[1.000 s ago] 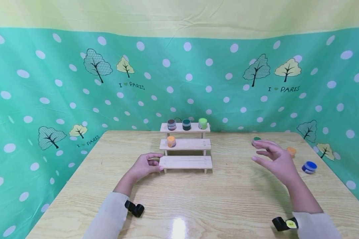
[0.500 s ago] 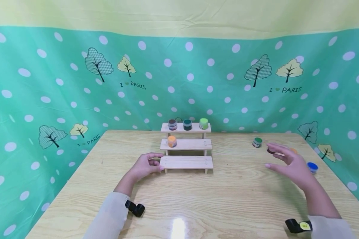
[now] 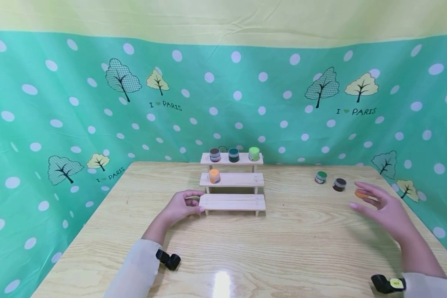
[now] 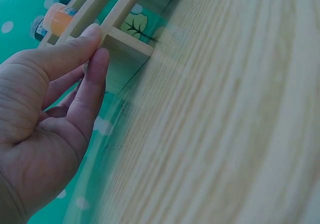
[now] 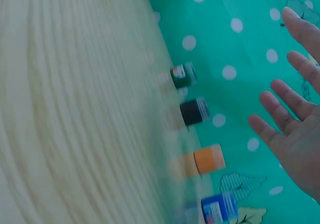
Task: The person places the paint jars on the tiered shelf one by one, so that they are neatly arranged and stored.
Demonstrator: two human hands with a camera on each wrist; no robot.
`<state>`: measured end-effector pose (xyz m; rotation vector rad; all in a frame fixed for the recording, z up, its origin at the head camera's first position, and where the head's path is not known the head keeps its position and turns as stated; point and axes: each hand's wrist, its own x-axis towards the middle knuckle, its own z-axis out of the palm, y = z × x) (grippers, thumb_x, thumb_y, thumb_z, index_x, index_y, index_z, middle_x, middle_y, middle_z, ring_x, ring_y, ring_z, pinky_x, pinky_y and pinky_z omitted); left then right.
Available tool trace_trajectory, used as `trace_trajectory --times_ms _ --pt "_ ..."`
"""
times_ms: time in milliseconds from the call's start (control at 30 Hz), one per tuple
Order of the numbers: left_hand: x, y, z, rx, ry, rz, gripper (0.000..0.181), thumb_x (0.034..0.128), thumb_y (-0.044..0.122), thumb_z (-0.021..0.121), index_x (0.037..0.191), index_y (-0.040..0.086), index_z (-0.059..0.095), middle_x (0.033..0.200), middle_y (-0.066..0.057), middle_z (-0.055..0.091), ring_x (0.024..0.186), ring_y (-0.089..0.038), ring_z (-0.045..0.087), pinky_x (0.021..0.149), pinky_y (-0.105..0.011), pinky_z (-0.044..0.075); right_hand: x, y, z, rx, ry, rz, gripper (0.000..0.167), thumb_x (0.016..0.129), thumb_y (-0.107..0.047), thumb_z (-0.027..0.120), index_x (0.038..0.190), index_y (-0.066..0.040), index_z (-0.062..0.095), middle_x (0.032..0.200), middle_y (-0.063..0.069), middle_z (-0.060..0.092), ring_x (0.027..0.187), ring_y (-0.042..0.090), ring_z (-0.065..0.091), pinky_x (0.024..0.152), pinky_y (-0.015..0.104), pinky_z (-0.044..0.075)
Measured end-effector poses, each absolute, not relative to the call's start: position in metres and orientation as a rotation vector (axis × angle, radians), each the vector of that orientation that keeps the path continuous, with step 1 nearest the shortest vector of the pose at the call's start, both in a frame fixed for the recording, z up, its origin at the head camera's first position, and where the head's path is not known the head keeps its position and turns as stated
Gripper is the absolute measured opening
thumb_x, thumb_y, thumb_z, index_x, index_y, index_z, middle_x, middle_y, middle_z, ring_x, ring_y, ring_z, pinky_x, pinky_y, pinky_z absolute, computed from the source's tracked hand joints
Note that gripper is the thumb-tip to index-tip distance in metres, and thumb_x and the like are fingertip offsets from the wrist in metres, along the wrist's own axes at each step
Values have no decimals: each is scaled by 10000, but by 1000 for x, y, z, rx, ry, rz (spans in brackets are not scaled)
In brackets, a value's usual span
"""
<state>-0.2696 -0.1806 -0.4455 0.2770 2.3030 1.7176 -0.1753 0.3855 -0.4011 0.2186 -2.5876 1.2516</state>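
Orange jar [image 5: 210,159] stands on the wood-grain table [image 3: 283,248], at the R side; in head view R hand [image 3: 385,211] partly covers it. R fingers spread, thumb well apart, nothing held; R wrist cam shows the hand clear of the jar. L hand [image 3: 180,206] pinches the L end of the bottom shelf of the wooden rack [image 3: 232,203] btwn thumb & fingers; L wrist cam shows thumb on the board's edge, index tip just beside it.

Jars w/ contents: colour fills the bodies, lids look clear on the table ones. Table row, L to R: green jar [image 3: 320,177], blackish jar [image 3: 339,185], the orange, then blue jar [image 5: 219,209]. Blue shows only in R wrist view; R hand hides it from head cam. Labels on green & blue too blurred to read.

Rack, 3 tiers: top has brown jar [image 3: 215,155], dark green jar [image 3: 233,155], light green jar [image 3: 254,154], all upright; mid tier has second orange jar [image 3: 214,176] at its L end. L wrist cam gets that one side-on, w/ two dark jars beyond
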Motion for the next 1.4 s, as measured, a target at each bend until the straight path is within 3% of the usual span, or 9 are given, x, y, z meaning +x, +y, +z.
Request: trace_trajectory --times_ms 167,400,633,733,833,967,1067,1200,1400 --pt "-269 -180 -445 282 2308 1710 585 766 83 831 1302 50 598 898 -117 648 798 -201 628 637 -265 535 -173 404 -403 103 -2657 1209 670 930 -240 692 1516 -240 367 1416 26 401 1045 -103 428 757 40 422" --pt "-270 -179 -446 273 2324 1698 585 766 59 826 1303 43 595 904 -124 654 788 -204 636 627 -263 530 -172 426 -411 -15 -2641 1217 650 938 -278 677 1513 -266 374 1322 -24 465 983 -141 460 728 30 426" --pt "-269 -178 -447 261 2326 1698 589 758 62 830 1301 57 601 909 -124 651 798 -213 638 639 -275 540 -171 440 -421 -165 -2651 1165 678 925 -346 680 1517 -306 352 1435 356 352 1107 179 600 676 60 461" --pt "-269 -178 -447 269 2324 1698 590 760 66 829 1302 47 596 907 -127 651 797 -215 639 641 -279 542 -169 447 -425 -201 -2651 1147 681 922 -360 680 1515 -324 347 1426 379 341 1112 245 615 650 74 470" --pt "-269 -178 -447 270 2318 1703 594 758 63 830 1303 47 596 908 -129 653 796 -215 640 643 -281 544 -170 454 -429 -229 -2656 1138 687 921 -370 679 1514 -346 334 1483 356 277 1180 527 488 620 81 464" --pt "-269 -178 -448 271 2313 1711 591 760 61 829 1303 44 596 902 -124 653 794 -209 639 646 -281 545 -172 462 -436 -265 -2668 1117 708 913 -382 687 1520 -323 327 1543 299 203 1177 608 409 592 95 452" --pt "-270 -179 -448 291 2319 1709 583 774 64 821 1306 22 588 887 -115 651 782 -193 634 639 -277 541 -174 467 -439 -298 -2689 1136 745 903 -408 693 1530 -291 307 1525 334 204 1186 623 372 717 271 549" --pt "-271 -180 -448 320 2329 1707 576 790 59 808 1312 -8 574 868 -101 649 758 -172 626 620 -273 532 -178 473 -444 -346 -2733 1145 824 867 -464 716 1536 -312 260 1502 358 221 1220 573 368 862 581 480" --pt "-272 -180 -449 306 2320 1699 587 802 30 791 1337 -10 552 888 -108 654 762 -177 630 636 -304 541 -183 484 -452 -366 -2774 1088 875 839 -476 741 1535 -254 260 1452 374 301 1145 482 481 595 183 493"
